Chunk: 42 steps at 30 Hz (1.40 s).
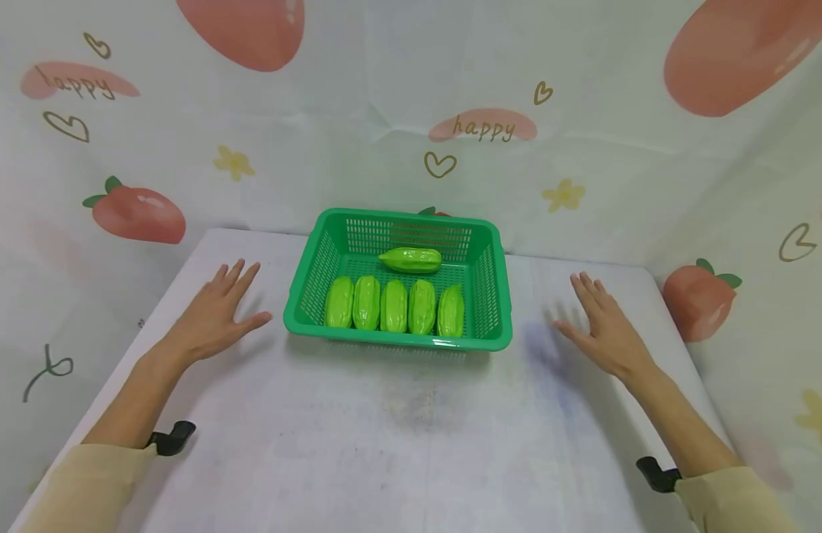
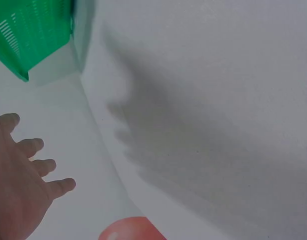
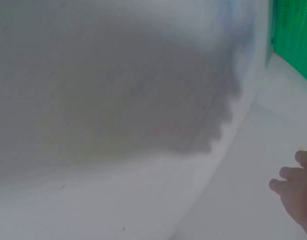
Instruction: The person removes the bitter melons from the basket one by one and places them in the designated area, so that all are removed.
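The basket (image 1: 398, 338) is green. The six long fruits (image 1: 393, 306) are yellowy green. The table (image 1: 304, 429) is white with a bluish smudge (image 1: 551, 355). The cloth (image 1: 331, 126) is white with red printed fruits (image 1: 140, 214), yellow flowers (image 1: 233, 162) and brown hearts (image 1: 440, 165). The sleeves (image 1: 91, 481) are tan.

You stand at a small cloth-screened work booth; whether it sits in a home or a studio, cannot tell. Evidence: printed cloth (image 1: 331, 133) rises behind your table (image 1: 358, 474) and along both sides, hiding the room beyond. Pattern cheerful, homely: red fruit (image 1: 139, 215), yellow flowers (image 1: 564, 195), outlined hearts (image 1: 440, 164), "happy" lettering (image 1: 483, 127). Creases mark it as fabric. Your white tabletop carries a bluish smudge (image 1: 547, 352). Black wrist-worn pieces (image 1: 172, 438) on you suggest a recording set-up.
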Each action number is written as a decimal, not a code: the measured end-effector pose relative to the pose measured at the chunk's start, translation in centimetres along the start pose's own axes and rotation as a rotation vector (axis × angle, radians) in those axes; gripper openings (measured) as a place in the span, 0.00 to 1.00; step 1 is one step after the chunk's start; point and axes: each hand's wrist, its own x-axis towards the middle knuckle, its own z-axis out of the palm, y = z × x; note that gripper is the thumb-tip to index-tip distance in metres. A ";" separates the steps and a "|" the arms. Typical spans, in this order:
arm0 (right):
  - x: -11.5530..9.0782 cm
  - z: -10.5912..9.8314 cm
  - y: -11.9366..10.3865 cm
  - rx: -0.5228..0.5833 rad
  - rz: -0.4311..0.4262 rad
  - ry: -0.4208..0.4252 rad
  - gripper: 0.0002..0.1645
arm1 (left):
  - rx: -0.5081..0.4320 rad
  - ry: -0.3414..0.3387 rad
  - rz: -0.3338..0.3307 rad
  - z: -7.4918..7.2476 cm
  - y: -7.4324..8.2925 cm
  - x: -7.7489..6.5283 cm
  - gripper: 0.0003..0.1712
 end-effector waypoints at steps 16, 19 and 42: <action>1.3 0.0 -3.7 0.106 -0.113 0.109 0.52 | -0.136 -0.017 0.004 -0.3 1.8 1.8 0.53; 1.6 0.1 -4.7 0.171 -0.105 0.102 0.52 | -0.185 -0.044 -0.006 -0.1 2.2 1.9 0.53; 4.9 1.5 -11.3 0.417 -0.125 -0.023 0.50 | -0.398 -0.124 0.020 1.7 4.6 4.5 0.51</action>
